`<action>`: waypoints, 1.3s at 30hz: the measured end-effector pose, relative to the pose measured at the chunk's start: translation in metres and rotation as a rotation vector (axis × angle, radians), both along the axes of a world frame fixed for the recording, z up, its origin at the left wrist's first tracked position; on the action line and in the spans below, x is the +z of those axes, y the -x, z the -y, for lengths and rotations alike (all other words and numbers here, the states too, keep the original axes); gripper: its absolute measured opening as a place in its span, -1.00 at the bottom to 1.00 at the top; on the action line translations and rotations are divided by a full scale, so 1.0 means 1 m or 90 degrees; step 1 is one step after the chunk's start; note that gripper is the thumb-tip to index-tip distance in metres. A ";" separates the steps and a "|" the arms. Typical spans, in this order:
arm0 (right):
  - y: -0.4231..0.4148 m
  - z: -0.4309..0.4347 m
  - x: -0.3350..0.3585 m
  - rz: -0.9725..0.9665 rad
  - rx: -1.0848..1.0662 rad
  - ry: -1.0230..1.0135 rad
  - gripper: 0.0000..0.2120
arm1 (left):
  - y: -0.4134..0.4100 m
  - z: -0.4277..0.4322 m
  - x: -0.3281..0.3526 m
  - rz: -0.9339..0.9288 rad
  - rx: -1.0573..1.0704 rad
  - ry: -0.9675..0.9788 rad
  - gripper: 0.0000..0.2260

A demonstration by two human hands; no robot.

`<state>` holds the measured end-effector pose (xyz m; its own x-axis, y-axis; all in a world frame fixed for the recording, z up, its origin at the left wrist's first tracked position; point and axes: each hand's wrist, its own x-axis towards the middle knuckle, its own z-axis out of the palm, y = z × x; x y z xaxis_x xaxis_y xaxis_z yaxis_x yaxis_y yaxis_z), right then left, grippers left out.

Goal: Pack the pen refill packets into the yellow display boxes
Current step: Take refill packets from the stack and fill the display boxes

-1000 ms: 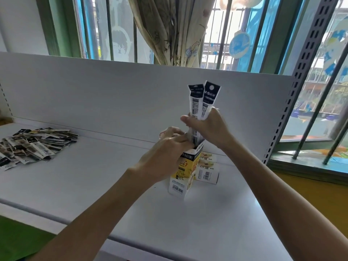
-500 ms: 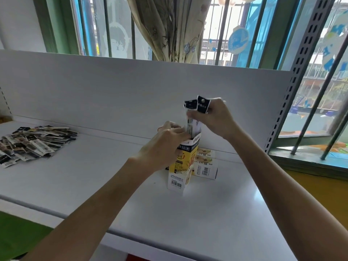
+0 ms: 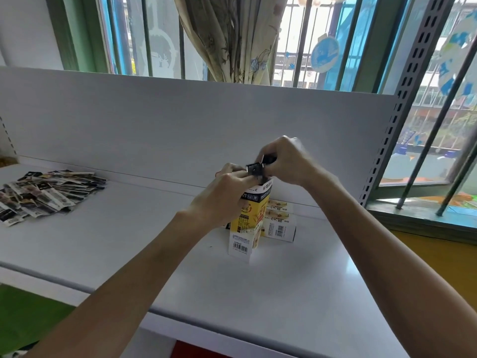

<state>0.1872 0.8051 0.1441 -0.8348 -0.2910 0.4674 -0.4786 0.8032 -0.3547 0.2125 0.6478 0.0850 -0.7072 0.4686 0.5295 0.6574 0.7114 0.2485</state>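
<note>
A yellow display box stands upright on the white shelf. My left hand grips its upper part from the left. Above the box's open top, my right hand pinches the black tops of the refill packets, which are sunk almost fully into the box. Only their black ends show. A pile of loose refill packets lies at the far left of the shelf.
A second yellow-and-white box lies flat just behind and right of the upright one. The shelf's white back panel rises behind; a slotted metal upright stands at the right, with a barred window beyond.
My right hand has pushed the packets down into the box: a second ago they stuck well above it, now only their black tops show. My left hand stayed on the box.
</note>
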 end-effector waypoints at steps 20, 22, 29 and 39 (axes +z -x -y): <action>-0.006 0.020 0.016 0.038 -0.031 -0.275 -0.81 | 0.000 -0.004 -0.001 -0.035 -0.014 -0.001 -0.58; -0.007 0.025 0.017 0.047 -0.037 -0.328 -0.78 | 0.001 -0.004 0.000 -0.030 -0.015 0.006 -0.58; -0.008 0.032 0.020 0.202 -0.047 -0.460 -0.75 | -0.002 0.000 -0.001 0.006 0.007 -0.070 -0.64; -0.011 0.002 0.000 0.027 0.035 0.033 -0.73 | 0.005 0.003 -0.008 -0.051 0.090 -0.086 -0.63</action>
